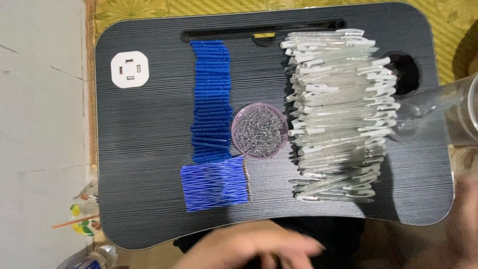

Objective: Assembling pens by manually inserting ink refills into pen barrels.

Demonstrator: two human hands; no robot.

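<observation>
Dish: a small round dish (259, 130) of clear pinkish plastic stands near the middle of the tray; it is full of tiny shiny beads (259, 129).
Tray: a dark grey lap tray (149, 149) with fine stripes and round corners; a long slot (259, 33) runs along its far edge and a round cup hole (406, 72) is at its far right.
Blue tubes: a neat column of short blue tubes (211, 99) lies just left of the dish.
Refills: a flat bunch of thin blue refills (215, 182) lies below the column, close to the near edge.
Clear barrels: a big heap of clear pen barrels with white clips (338, 114) lies right of the dish and touches it or nearly so.
Jar: a clear plastic jar (443, 109) lies on its side at the right edge, its mouth toward the heap; what is inside I cannot tell.
Left hand: the left hand (249, 246) is low at the near edge of the tray, blurred, fingers stretched to the right; it seems open and I see nothing in it.
Right hand: the right hand (465, 214) is a blur at the right edge, near the jar; its grip cannot be told.
Label: a white squarish sticker (130, 69) with small dark marks sits at the far left corner of the tray.
Mat: a yellow patterned mat (448, 25) lies under the tray.
</observation>
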